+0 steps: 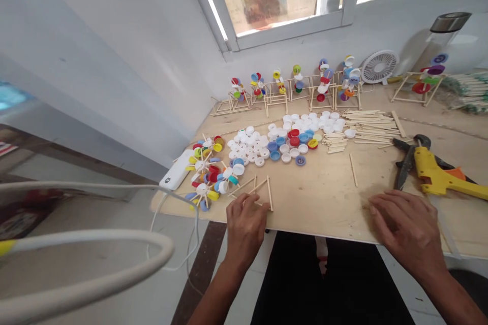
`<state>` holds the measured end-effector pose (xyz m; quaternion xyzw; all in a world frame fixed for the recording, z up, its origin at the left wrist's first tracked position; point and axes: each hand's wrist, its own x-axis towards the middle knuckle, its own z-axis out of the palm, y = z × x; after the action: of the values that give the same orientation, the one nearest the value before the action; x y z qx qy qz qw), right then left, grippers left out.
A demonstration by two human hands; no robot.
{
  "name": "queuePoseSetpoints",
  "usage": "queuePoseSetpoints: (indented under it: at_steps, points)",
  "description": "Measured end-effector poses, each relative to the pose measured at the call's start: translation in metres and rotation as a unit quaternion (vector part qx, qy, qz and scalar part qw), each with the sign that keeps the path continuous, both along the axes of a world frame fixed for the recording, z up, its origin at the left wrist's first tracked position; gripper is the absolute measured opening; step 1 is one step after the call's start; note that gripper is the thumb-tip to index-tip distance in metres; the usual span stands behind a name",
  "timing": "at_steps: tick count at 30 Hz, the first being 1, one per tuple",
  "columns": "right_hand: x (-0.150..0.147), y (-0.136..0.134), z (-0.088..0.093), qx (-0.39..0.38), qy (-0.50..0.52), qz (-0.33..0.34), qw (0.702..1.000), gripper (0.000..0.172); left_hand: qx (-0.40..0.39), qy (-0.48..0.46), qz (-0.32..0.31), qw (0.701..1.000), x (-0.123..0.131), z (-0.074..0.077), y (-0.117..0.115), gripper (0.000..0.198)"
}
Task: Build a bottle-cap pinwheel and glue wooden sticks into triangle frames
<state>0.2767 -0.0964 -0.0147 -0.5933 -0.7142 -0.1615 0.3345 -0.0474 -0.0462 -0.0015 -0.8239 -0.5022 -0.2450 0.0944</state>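
Note:
At the table's front edge my left hand (247,218) has its fingers curled closed on a small frame of wooden sticks (270,193). The hand hides part of that frame; two slanted sticks and an upright-looking one show beyond the fingers. Farther right, my right hand (406,226) lies loosely on the table, thumb apart from the fingers, with nothing visible in it. A single wooden stick (354,170) lies just beyond it. The yellow glue gun (430,170) and black-handled pliers (404,167) are close by on the right.
Bottle-cap wheels (202,190) cluster left, near a white power bank (176,170). Loose caps (249,144) and stick piles (371,127) lie mid-table. Along the wall stand stick frames with cap wheels (282,89), a small fan (379,67) and a bottle (448,35).

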Motion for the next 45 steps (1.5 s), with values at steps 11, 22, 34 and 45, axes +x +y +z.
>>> queuePoseSetpoints:
  at_steps: [11, 22, 34, 45]
  points:
    - [0.002, 0.001, -0.001, 0.005, -0.011, 0.001, 1.0, 0.011, 0.019, 0.029, 0.0, 0.999, -0.009, 0.001, 0.01, 0.018]
    - [-0.001, 0.001, 0.001, 0.003, -0.014, -0.003, 1.0, 0.011, 0.014, 0.035, 0.05, 0.998, -0.022, -0.002, 0.005, 0.016]
    - [-0.006, 0.0, 0.002, -0.009, 0.005, -0.002, 1.0, 0.011, 0.014, -0.062, -0.028, 0.998, 0.013, 0.005, 0.002, 0.023]
    - [-0.01, 0.013, 0.017, -0.022, 0.004, -0.035, 0.999, 0.011, -0.079, -0.11, -0.151, 0.979, 0.101, 0.001, 0.029, 0.02]
